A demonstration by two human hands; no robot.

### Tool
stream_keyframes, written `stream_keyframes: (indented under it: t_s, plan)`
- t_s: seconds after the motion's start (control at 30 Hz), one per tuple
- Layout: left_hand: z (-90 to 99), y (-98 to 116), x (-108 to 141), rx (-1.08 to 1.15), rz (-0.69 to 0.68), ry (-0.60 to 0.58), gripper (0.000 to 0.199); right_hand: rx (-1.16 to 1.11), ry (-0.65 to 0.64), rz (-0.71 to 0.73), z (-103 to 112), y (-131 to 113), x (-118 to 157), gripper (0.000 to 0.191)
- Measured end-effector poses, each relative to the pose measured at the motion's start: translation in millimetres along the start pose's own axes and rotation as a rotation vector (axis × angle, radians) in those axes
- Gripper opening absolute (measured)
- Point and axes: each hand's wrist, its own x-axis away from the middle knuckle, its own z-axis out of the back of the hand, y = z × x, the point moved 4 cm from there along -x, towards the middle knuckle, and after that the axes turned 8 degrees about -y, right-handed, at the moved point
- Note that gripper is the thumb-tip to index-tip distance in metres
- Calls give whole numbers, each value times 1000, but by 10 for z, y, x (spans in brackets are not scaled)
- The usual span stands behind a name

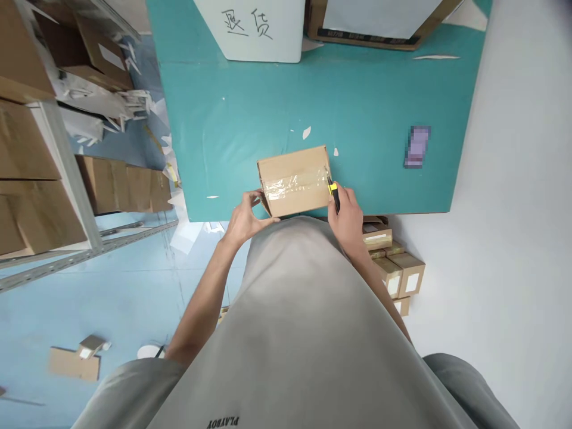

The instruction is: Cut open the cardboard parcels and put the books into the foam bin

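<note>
Metal shelving point(74, 170) loaded with cartons point(29, 140) stands left of the teal table point(370, 113), at whose near edge your left hand point(245, 220) grasps the left end of a taped cardboard box point(294, 180), your right hand point(347, 217) clasping a yellow-and-black box cutter point(333, 192) at the box's right end.

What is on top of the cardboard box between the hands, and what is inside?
Shiny tape runs across the top of the cardboard box; the right hand holds a cutter at its right end. The inside cannot be seen: cardboard covers it.
</note>
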Motion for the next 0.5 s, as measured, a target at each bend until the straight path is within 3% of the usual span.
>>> stream_keyframes:
  t_s: [0.1,0.17,0.27,0.37,0.5]
  plan:
    - [47,87,16,76,-79,-24,153,-71,76,-33,65,112,-5,53]
    - [114,260,-47,11,-115,20,158,-85,85,-45,89,172,-4,54]
    - [119,686,-282,-132,-207,77,132,-79,44,-32,73,204,-1,54]
    - [-118,1111,-597,-191,-373,-39,87,-48,24,-34,45,184,25,55]
    - [-453,1287,-862,-167,-458,-127,68,2,-44,-80,63,133,81,59]
